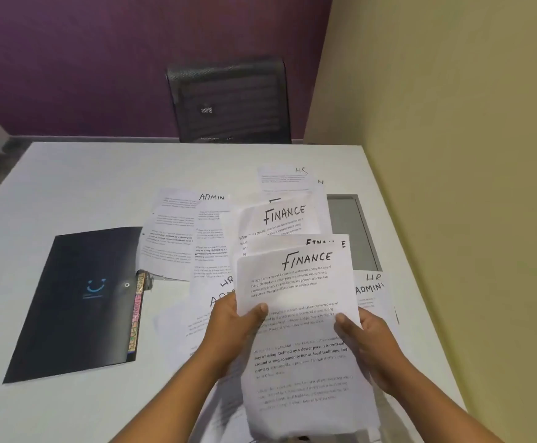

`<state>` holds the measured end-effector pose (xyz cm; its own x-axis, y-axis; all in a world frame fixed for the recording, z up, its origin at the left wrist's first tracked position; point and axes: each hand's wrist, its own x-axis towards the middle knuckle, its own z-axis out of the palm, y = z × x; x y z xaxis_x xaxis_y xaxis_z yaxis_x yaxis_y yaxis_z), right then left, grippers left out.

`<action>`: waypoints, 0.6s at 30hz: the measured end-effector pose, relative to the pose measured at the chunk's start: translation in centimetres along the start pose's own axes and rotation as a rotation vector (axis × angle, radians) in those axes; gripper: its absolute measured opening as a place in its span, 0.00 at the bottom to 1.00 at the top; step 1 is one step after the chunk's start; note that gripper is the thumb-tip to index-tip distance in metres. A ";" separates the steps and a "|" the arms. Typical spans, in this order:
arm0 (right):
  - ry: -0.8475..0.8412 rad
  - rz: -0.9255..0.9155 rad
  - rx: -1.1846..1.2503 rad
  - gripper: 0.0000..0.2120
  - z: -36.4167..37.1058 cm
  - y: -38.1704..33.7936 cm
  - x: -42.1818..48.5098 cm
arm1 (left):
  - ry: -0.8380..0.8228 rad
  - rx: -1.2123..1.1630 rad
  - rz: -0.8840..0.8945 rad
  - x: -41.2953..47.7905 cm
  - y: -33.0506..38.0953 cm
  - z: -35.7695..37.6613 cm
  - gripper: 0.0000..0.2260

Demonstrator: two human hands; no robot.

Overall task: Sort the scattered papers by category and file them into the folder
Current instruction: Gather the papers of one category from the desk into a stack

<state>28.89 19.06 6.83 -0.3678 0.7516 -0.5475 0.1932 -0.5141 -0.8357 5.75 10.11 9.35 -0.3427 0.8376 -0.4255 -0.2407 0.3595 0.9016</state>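
Room: purple wall (101, 59) straight ahead, a pale yellow wall (452, 123) on the right, and a black mesh chair (229, 103) tucked in at the far side of a white desk (101, 174).
Folder: a dark folder (69, 314) lies flat on the left part of the desk, cover up, with a small blue smile mark on it. A strip of coloured edging runs down its right side, and it sits well apart from both hands.
Held stack: the Finance sheets (302, 353) are lifted above the near part of the desk and lean slightly to the right. The top one is headed FINANCE in handwriting, and a second heading of the same kind peeps out behind its upper edge.
Left grip: the left hand (229, 327) is clamped on the stack's left edge, thumb laid across the printed front and fingers hidden behind.
Right grip: the right hand (369, 343) is clamped on the right edge in the same way, thumb on the front.
Loose papers: the loose papers (177, 238) overlap on the desk from the folder's far corner across to the right. An ADMIN sheet (211, 219) lies left of centre and an HR sheet (286, 180) lies farthest away. Another FINANCE sheet (280, 219) rests just beyond the held stack. More HR and ADMIN headings show just beside the right hand.
Desk inset: a grey panel (350, 231) is set into the desk near the yellow wall, with papers over its left and near edges.
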 end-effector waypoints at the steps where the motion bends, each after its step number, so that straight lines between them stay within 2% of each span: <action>1: 0.001 -0.028 -0.058 0.18 0.1 -0.2 -0.1 | 0.001 -0.049 0.003 -0.2 0.1 0.1 0.09; 4: 0.053 -0.095 -0.150 0.25 0.2 -0.8 -0.3 | 0.025 -0.048 0.044 -0.4 0.1 0.1 0.08; 5: 0.088 -0.119 -0.166 0.25 0.3 -1.0 -0.3 | 0.030 -0.028 0.051 -0.4 0.0 0.0 0.07; 8: 0.189 -0.204 -0.180 0.14 0.6 -1.7 0.0 | 0.080 0.004 0.065 -0.2 0.3 -0.1 0.07; 10: 0.236 -0.233 -0.164 0.13 1.0 -2.4 0.1 | 0.087 0.016 0.125 -0.1 0.8 0.1 0.08; 15: 0.210 -0.376 -0.112 0.14 1.3 -4.1 -0.3 | 0.106 0.017 0.287 -0.1 2.1 0.2 0.15; 18: 0.167 -0.423 -0.103 0.15 1.3 -4.6 -0.3 | 0.091 0.042 0.324 0.2 2.4 0.3 0.14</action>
<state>26.92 20.71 10.87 -0.2838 0.9471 -0.1500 0.1501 -0.1106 -0.9825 5.34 11.24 11.49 -0.4756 0.8714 -0.1202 -0.0689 0.0994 0.9927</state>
